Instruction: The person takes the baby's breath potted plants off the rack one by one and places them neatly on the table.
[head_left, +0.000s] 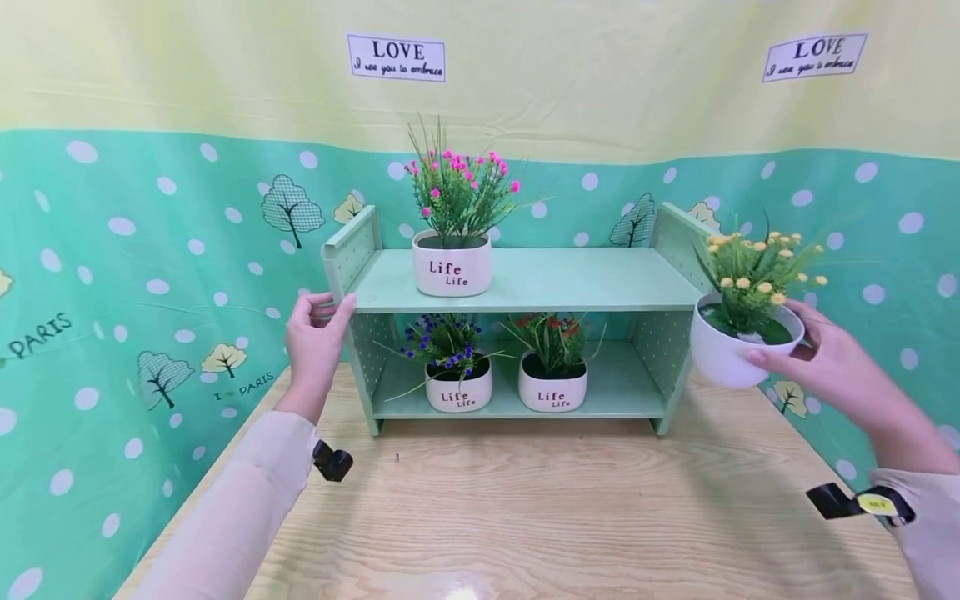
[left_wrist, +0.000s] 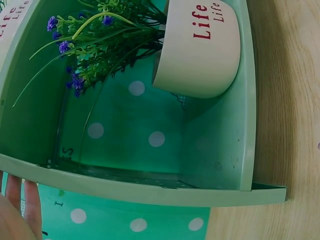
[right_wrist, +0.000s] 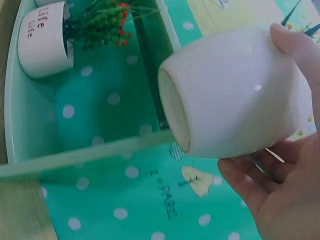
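Observation:
My right hand (head_left: 840, 358) grips a white flowerpot (head_left: 738, 354) by its rim. Yellow artificial flowers (head_left: 761, 267) rise from the pot, which is held in the air at the right end of a green two-tier shelf (head_left: 570, 279). In the right wrist view the thumb lies over the pot (right_wrist: 230, 95) and the fingers are beneath it. My left hand (head_left: 318, 342) holds the shelf's left side panel near the upper board, its thumb at the front edge. On the upper tier stands a pot with pink flowers (head_left: 452, 267), left of the middle.
On the lower tier stand a pot with blue-purple flowers (head_left: 459, 390) and a pot with red flowers (head_left: 553, 387), side by side. The shelf rests on a wood-grain table (head_left: 525, 500). A green and yellow patterned cloth (head_left: 187, 275) hangs behind and around it.

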